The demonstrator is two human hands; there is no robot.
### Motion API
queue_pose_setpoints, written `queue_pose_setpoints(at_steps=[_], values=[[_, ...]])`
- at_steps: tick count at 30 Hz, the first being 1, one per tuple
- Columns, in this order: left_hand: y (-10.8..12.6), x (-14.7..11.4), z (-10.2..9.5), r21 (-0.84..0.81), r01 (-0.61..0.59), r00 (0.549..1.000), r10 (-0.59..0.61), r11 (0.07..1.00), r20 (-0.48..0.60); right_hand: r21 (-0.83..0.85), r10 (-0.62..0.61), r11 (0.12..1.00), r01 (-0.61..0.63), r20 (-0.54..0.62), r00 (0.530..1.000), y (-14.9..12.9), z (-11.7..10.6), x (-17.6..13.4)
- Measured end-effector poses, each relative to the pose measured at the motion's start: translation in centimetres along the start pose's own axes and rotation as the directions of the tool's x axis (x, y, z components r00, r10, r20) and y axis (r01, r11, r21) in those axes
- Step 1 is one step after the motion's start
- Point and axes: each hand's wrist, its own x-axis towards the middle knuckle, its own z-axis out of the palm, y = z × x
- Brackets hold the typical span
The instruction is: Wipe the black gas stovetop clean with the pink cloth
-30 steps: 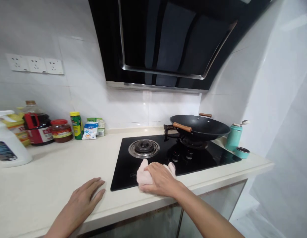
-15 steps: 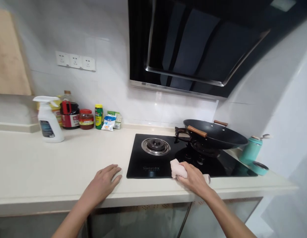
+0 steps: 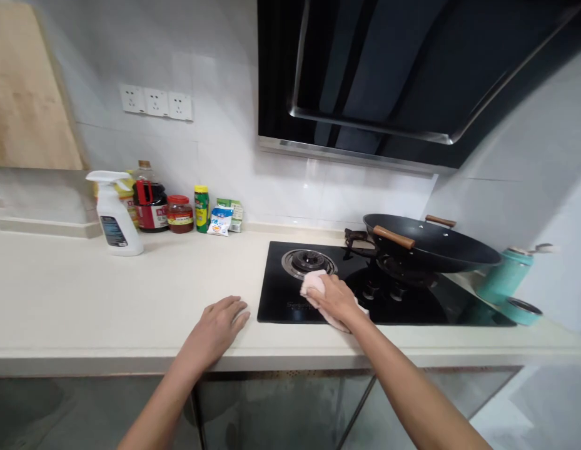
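Observation:
My right hand (image 3: 334, 299) presses a pale pink cloth (image 3: 313, 284) onto the black glass hob (image 3: 281, 294), just in front of the left burner (image 3: 309, 262). Most of the cloth is hidden under the hand. My left hand (image 3: 217, 325) lies flat, fingers apart, on the cream countertop (image 3: 107, 294) just left of the hob's front corner. It holds nothing.
A black wok (image 3: 431, 244) with wooden handles sits on the right burner. A teal flask (image 3: 503, 275) and its cap (image 3: 520, 309) stand at the right. A white spray bottle (image 3: 114, 215), sauce bottles, jars and packets line the back wall. A black extractor hood (image 3: 393, 75) hangs overhead.
My right hand has slid the cloth left and away from the hob's front edge toward the left burner. The left hand stays flat on the counter. The view has shifted left.

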Motion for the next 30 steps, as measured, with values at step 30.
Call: queue_pose_setpoints(at_steps=[30], values=[[-5.0, 2.5, 0.8, 0.017, -0.064, 0.993, 0.065, 0.998, -0.098, -0.097, 0.378, 0.911, -0.401, -0.191, 0.906, 20.6, -5.2, -11.8]])
